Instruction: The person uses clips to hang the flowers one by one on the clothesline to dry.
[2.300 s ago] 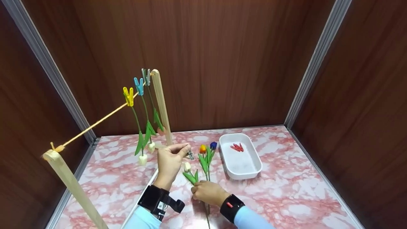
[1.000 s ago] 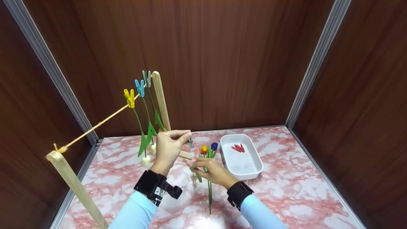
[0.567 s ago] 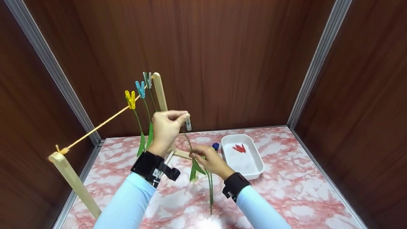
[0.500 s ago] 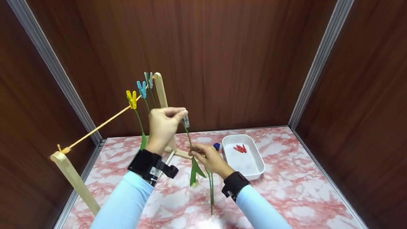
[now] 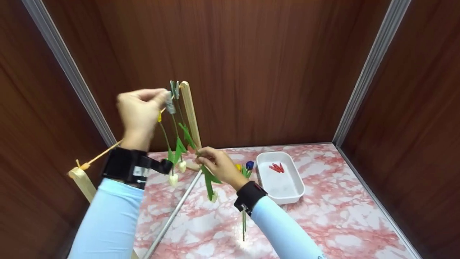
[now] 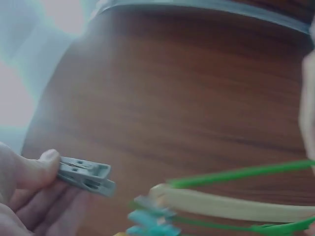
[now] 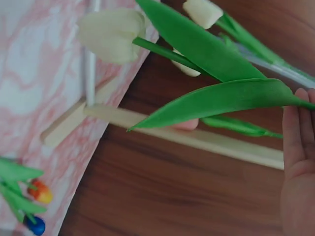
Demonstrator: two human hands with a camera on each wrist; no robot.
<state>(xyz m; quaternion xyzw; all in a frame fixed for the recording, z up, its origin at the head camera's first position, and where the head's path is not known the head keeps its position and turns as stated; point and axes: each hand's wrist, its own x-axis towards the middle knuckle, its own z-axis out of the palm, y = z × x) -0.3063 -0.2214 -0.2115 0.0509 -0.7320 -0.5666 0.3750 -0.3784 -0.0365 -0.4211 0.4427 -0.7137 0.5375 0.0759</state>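
Note:
My left hand (image 5: 139, 111) pinches a grey clothespin (image 6: 86, 174) between thumb and fingers, up beside the string (image 5: 104, 151). In my right hand (image 5: 220, 167) is the stem of a white tulip (image 7: 112, 37), its bloom hanging downward below two green leaves (image 7: 216, 98). Another grey clothespin (image 5: 175, 90) sits on the string near the far post (image 5: 191, 111). A blue clothespin (image 6: 153, 222) shows there in the left wrist view. The yellow clothespin (image 5: 159, 116) is mostly hidden behind my left hand. From these pins hang two white tulips (image 5: 173, 180) and a pink one (image 5: 191, 149).
A white tray (image 5: 282, 186) holding several red clothespins (image 5: 276, 167) stands to the right. Beside it lie an orange tulip (image 7: 39, 191) and a blue tulip (image 5: 250, 165). The near wooden post (image 5: 83, 181) and a white rod (image 5: 176, 212) are at left.
Both hands have lifted and moved left toward the string, the left hand with the grey clothespin. The right hand has picked the white tulip off the table and turned it bloom down.

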